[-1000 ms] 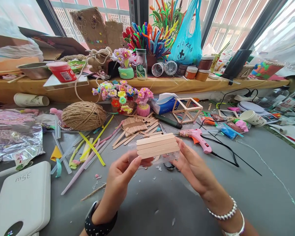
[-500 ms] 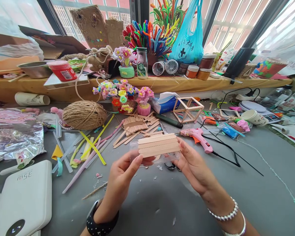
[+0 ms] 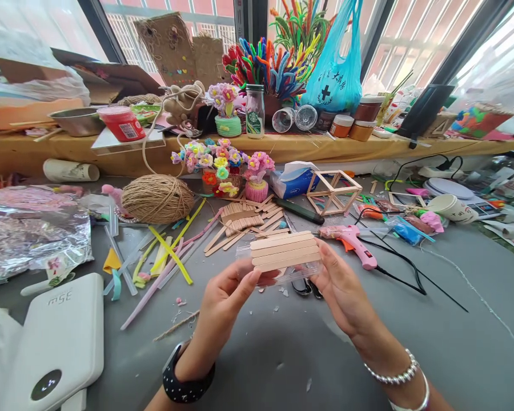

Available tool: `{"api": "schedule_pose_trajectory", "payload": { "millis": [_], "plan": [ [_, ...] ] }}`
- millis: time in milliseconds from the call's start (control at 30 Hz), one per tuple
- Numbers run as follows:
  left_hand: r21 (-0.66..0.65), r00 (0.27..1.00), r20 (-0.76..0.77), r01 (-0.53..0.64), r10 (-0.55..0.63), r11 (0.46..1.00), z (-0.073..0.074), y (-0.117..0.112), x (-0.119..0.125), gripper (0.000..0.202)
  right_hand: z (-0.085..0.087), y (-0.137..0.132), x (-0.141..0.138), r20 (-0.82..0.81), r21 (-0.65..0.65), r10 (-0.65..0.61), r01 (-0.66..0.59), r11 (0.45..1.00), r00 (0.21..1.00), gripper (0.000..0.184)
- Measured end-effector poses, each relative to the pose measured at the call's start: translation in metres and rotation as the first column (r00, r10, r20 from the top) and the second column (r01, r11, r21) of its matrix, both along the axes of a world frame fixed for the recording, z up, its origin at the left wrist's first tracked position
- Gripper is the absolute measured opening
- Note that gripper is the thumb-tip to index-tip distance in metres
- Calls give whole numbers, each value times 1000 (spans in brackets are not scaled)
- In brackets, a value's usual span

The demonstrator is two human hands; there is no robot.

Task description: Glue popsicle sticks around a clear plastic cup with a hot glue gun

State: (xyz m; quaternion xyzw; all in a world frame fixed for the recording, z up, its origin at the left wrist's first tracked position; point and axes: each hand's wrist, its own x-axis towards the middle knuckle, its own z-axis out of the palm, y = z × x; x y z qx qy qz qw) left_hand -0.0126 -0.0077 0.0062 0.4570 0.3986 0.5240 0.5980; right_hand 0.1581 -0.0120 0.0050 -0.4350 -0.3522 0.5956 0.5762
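Observation:
Both hands hold up a small panel of popsicle sticks (image 3: 286,251), several flat wooden sticks lying edge to edge on a piece of clear plastic (image 3: 297,277). My left hand (image 3: 229,297) pinches the left end, thumb in front and fingers behind. At the right end, my right hand (image 3: 340,282) grips with its thumb at the edge; its other fingers are partly hidden. Behind the panel, black-handled scissors (image 3: 303,289) lie on the table, mostly covered. A pile of loose popsicle sticks (image 3: 240,222) sits just beyond.
To the right lies a pink hot glue gun (image 3: 355,245) with a black cord. A wooden stick frame (image 3: 334,193), a twine ball (image 3: 157,198) and pipe-cleaner flowers (image 3: 223,162) stand at the back. Plastic strips (image 3: 154,297) and a white power bank (image 3: 62,337) are at left.
The whole scene has shifted slightly to the right as the head view turned. Both hands keep the same grip on the stick panel.

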Motion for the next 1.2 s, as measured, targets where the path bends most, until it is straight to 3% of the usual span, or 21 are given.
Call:
{"api": "schedule_pose_trajectory", "payload": {
  "millis": [267,500,767,1000,1200],
  "plan": [
    [0,999,-30,25,-25,1000,7,-2,-2,23,-1,-1,0,40,18,-28,28,999,999,41],
    [0,998,-58,20,-20,1000,6,0,-2,19,-7,-2,-7,118,117,-129,115,986,985,38],
    [61,996,-92,13,-7,998,6,-3,2,17,-9,-2,-6,170,126,-89,68,990,981,36],
    [12,984,-156,-89,90,996,-2,-2,1,23,-11,-2,-7,205,121,-59,34,992,977,39],
    [17,978,-186,-97,98,995,-6,-1,-1,23,-13,-2,-10,196,131,-34,8,991,980,40]
  ]
}}
